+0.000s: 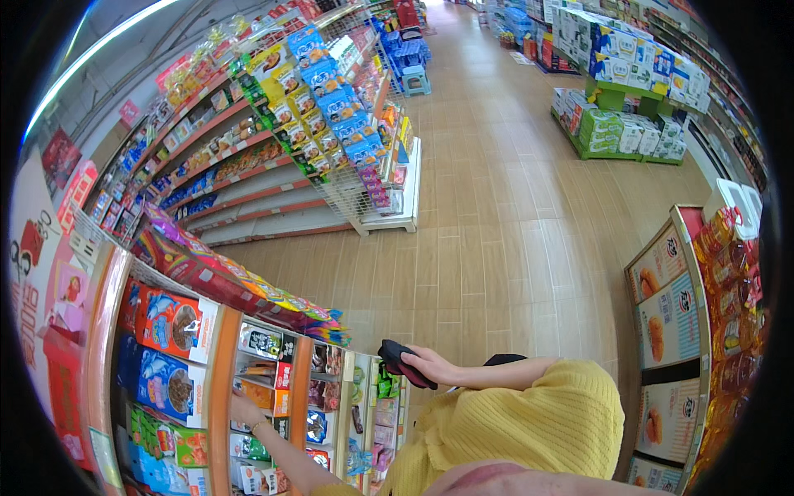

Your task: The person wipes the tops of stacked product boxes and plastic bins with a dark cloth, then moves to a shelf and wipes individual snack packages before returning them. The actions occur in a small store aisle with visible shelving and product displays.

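Note:
My right hand is closed around a black cloth item with a dark red part, beside the end of the snack shelf. My left hand reaches into a shelf compartment of small packaged snacks, at an orange packet; its fingers are partly hidden by the shelf edge, so I cannot tell whether it grips anything. Left of that hand stand a red-orange snack box and a blue snack box. Green packets lie below the hand.
The near shelving has orange edges. Across the wood-look floor stands a snack rack with hanging bags. Cartons and oil bottles line the right side. Milk cartons sit on a green stand farther off.

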Tool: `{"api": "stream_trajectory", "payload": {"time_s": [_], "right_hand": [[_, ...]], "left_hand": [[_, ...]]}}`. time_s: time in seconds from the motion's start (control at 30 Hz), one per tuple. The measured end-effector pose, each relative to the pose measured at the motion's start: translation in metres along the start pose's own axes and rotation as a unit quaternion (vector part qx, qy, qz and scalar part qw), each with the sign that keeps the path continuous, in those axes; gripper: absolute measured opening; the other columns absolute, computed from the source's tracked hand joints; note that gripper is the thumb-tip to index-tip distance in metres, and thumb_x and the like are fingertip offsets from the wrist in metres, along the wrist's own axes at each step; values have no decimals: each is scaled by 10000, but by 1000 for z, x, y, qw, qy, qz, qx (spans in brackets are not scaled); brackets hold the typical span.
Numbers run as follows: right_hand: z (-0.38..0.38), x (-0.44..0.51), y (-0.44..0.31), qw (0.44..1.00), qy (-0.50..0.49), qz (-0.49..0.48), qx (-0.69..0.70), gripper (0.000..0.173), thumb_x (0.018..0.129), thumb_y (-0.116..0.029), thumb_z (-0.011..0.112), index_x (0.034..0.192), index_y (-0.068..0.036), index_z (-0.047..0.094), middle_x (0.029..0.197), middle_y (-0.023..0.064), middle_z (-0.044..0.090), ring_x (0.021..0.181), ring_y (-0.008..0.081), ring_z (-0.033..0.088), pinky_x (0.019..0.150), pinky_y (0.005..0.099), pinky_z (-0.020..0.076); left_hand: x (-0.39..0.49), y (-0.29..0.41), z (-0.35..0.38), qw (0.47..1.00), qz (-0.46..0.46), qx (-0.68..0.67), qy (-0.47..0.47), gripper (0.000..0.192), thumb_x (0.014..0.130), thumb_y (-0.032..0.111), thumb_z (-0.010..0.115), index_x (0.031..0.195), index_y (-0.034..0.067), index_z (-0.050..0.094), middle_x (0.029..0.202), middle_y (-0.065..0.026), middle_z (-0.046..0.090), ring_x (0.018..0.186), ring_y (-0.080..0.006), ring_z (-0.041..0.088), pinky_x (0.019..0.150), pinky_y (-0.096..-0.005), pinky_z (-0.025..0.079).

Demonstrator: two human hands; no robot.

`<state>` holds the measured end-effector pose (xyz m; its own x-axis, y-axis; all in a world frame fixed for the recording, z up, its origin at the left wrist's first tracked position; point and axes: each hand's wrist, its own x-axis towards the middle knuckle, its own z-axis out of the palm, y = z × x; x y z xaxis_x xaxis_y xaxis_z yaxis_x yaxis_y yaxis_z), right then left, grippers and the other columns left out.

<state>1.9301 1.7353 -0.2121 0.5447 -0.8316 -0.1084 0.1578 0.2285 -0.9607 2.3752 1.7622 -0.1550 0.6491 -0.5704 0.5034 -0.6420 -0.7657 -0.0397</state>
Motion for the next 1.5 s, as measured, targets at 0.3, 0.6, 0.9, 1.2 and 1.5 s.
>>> {"api": "stream_trajectory", "payload": {"time_s": [0.3,0.6,0.9,1.2,1.5], "right_hand": [[5,9,15,1000,-19,-12,-8,331,968,-301,402,1082,-20,535,916,48,586,836,131,505,797,286,428],[9,10,4,992,-79,-69,-63,377,965,-323,410,1143,-8,515,1017,110,585,929,197,525,859,320,418],[52,23,-27,747,-140,-567,-317,482,895,-430,475,1302,-173,503,1411,238,255,1352,444,179,1066,562,180],[42,15,-32,797,-101,-499,-324,668,775,-372,651,1373,-195,413,1241,199,437,1112,373,452,910,479,354],[14,11,-36,868,-116,-384,-294,634,762,-351,694,1292,-96,458,1121,155,542,1018,320,534,868,397,413]], "left_hand": [[2,-42,26,985,11,-174,17,298,878,210,587,1020,-46,640,948,-237,654,761,-364,631,649,-448,482],[-100,15,-44,879,37,-395,265,129,900,53,566,946,-57,613,957,-164,630,904,-296,603,791,-393,487],[-251,116,-98,798,-1,-583,151,230,908,68,552,1096,-65,554,1052,-158,602,977,-258,587,821,-349,490],[-260,144,-138,686,-48,-724,-48,292,938,134,487,1139,-71,539,1049,-144,592,957,-237,575,836,-332,462],[-246,141,-149,745,-62,-663,-32,285,979,188,440,1070,-68,527,961,-106,567,867,-156,528,770,-271,438]]}}
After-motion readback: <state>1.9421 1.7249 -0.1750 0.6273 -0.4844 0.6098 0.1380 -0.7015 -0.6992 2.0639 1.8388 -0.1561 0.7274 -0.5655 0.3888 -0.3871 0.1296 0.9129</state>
